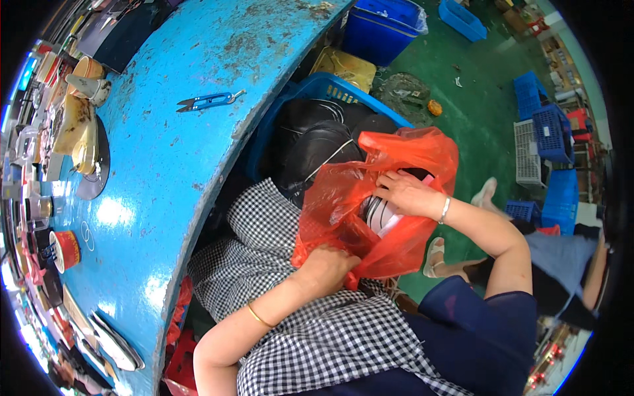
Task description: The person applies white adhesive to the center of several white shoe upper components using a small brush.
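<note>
A red plastic bag [330, 198] rests on my lap, its mouth spread wide. My left hand [325, 269] pinches the bag's near edge. Inside the bag lie pale pink and white pieces with dark stripes [381, 215]; their exact kind is hard to make out. My right hand [411, 193] reaches into the mouth, its fingers curled over these striped pieces and its thumb hidden. Just beyond the bag, a blue plastic basket [317, 82] holds black, shiny bundles [317, 155], one tied with a pale string.
To my left runs a worn blue table [165, 165] with blue thread snips [210, 101], a red paper cup [65, 251] and a glue-stained container [84, 148]. A blue bin [383, 30] stands beyond the basket. On the right are a person's sandalled foot [434, 257] and stacked crates [551, 135].
</note>
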The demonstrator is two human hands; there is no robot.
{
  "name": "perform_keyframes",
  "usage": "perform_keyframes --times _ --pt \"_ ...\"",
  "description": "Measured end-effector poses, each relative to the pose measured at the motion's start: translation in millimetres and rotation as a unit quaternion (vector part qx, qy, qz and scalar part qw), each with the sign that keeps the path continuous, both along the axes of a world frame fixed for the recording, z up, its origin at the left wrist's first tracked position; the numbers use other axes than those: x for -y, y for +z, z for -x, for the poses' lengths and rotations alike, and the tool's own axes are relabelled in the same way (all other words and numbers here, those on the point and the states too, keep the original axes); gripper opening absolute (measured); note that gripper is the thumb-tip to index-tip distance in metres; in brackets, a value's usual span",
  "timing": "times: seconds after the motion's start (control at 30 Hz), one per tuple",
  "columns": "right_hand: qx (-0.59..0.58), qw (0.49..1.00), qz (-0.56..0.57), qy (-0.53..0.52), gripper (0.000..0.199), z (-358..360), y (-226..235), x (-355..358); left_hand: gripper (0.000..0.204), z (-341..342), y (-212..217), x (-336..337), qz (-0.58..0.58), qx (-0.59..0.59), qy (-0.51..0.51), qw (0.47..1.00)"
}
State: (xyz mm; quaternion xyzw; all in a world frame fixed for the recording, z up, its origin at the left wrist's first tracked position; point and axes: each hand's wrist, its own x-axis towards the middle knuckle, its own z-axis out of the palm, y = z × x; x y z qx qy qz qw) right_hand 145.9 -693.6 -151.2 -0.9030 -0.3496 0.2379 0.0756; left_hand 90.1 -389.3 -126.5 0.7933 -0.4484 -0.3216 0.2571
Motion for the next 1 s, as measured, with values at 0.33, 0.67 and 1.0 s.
perform_keyframes --times 0.33,0.67,1.0 --pt "-0.106 0.991 -0.055 0.052 0.062 -5 -35 -5 0.036 -1 12 6 0.050 -0.026 -0.113 0.992" --pt "-0.086 0.983 0.139 0.079 0.061 -13 -22 -19 0.037 -2 18 1 0.034 -0.064 -0.088 0.994" --pt "-0.174 0.939 0.148 -0.258 0.040 -5 -26 79 0.026 -2 18 5 0.035 -0.050 -0.123 0.990"
